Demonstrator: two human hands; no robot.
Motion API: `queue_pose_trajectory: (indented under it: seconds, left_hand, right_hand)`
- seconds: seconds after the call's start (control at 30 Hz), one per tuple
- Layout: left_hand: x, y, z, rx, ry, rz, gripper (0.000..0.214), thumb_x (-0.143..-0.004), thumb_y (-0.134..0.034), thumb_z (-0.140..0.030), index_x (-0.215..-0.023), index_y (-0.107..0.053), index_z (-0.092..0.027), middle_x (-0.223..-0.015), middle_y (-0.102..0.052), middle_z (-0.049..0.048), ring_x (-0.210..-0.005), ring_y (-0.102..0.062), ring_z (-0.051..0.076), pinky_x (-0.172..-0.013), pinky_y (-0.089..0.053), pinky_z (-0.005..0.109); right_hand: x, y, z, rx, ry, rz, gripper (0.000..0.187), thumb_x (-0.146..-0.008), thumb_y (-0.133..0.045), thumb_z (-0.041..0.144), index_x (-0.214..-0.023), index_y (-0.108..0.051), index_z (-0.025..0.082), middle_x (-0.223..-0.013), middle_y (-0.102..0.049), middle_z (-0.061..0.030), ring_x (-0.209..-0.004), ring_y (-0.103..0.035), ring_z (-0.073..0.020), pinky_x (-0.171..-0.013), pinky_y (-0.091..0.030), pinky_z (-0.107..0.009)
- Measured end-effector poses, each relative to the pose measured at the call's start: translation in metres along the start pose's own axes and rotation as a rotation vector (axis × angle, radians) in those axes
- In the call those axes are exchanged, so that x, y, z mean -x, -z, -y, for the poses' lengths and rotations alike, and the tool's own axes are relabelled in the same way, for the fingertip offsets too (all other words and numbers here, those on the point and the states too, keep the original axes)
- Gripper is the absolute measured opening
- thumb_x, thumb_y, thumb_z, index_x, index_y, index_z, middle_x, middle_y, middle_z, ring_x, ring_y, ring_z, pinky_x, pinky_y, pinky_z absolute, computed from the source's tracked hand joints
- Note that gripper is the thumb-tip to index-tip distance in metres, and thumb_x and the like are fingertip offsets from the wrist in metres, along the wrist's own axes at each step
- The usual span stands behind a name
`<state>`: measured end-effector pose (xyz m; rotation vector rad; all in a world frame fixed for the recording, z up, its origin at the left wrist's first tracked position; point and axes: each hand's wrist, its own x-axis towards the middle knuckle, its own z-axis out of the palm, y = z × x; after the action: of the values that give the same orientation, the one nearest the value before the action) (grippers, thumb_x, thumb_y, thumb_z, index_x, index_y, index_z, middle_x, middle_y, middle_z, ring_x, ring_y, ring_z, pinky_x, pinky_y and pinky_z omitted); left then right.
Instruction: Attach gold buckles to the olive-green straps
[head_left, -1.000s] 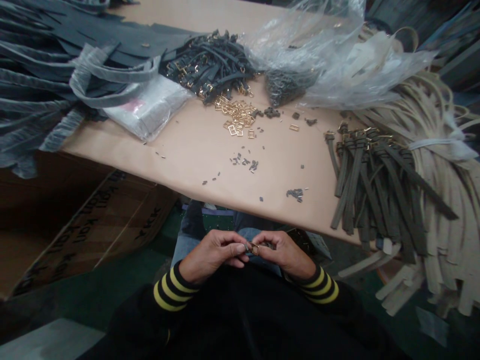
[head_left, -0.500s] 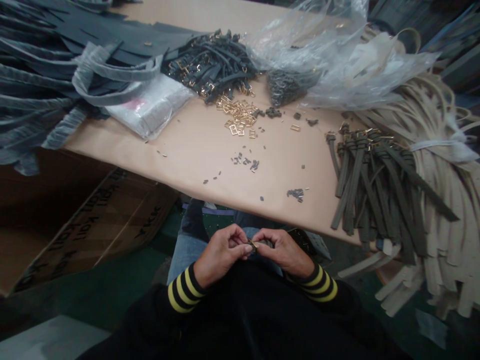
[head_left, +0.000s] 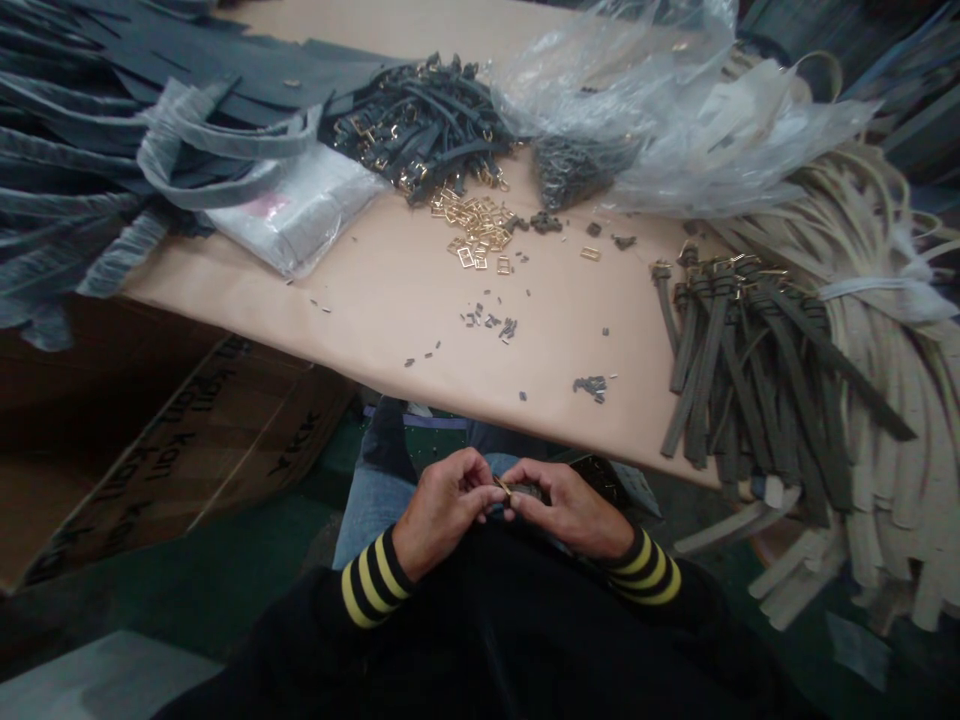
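Note:
Above my lap, my left hand (head_left: pixel 450 497) and my right hand (head_left: pixel 566 505) meet, fingertips pinched on a small gold buckle (head_left: pixel 503 486). Something dark, perhaps a strap end, shows beneath my right fingers; most of it is hidden. On the table in front lies a heap of gold buckles (head_left: pixel 480 225). Closer to the edge are scattered small dark metal bits (head_left: pixel 491 321) and a little cluster of similar bits (head_left: pixel 592 388). Olive straps with gold buckles (head_left: pixel 724 330) hang over the right edge.
Black buckled straps (head_left: pixel 427 125) are piled at the back of the table (head_left: pixel 405 290). Clear plastic bags (head_left: pixel 675 130) and long beige straps (head_left: pixel 885 400) occupy the right. Wrapped grey handles (head_left: pixel 225 140) and a plastic packet (head_left: pixel 300 210) lie left, above a cardboard box (head_left: pixel 187 440).
The gold buckle has turned slightly between my fingertips and shows more plainly. Both hands stay almost in place, and the things on the table have not moved.

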<state>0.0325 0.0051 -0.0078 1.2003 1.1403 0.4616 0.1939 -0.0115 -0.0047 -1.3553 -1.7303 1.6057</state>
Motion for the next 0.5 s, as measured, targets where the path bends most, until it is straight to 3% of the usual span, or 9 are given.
queue_pose_trajectory:
  seconds: [0.13,0.27,0.5]
  left_hand:
    - [0.0011,0.0008,-0.0028,0.083,0.042,0.041,0.016,-0.063,-0.058,-0.021,-0.059,-0.043,-0.015,-0.048,-0.049,-0.0056,-0.042,-0.045,0.006,-0.04,-0.037,0.017]
    - [0.0007,0.0028,-0.0038,0.155,0.076,0.182,0.021,-0.062,-0.06,-0.023,-0.064,-0.04,-0.017,-0.049,-0.052,-0.0054,-0.039,-0.044,0.006,-0.035,-0.034,0.016]
    - [-0.0046,0.0055,0.0029,0.18,-0.019,0.175,0.022,-0.063,-0.062,-0.021,-0.076,-0.044,-0.015,-0.058,-0.05,-0.0052,-0.051,-0.048,0.006,-0.045,-0.036,0.017]
  right_hand:
    - [0.0011,0.0017,0.0002,-0.048,-0.003,0.032,0.011,-0.076,-0.047,0.02,-0.076,-0.055,0.012,-0.069,-0.062,-0.0033,-0.061,-0.054,-0.0113,-0.06,-0.042,-0.023]
    - [0.0029,-0.0018,-0.0014,-0.135,-0.037,0.129,0.01,-0.076,-0.046,0.02,-0.077,-0.052,0.012,-0.066,-0.058,-0.0017,-0.05,-0.049,-0.0073,-0.049,-0.04,-0.018]
    - [0.0026,-0.0062,0.0024,-0.105,-0.047,0.032,0.011,-0.078,-0.048,0.024,-0.077,-0.051,0.013,-0.066,-0.057,-0.0014,-0.052,-0.048,-0.007,-0.05,-0.04,-0.018]
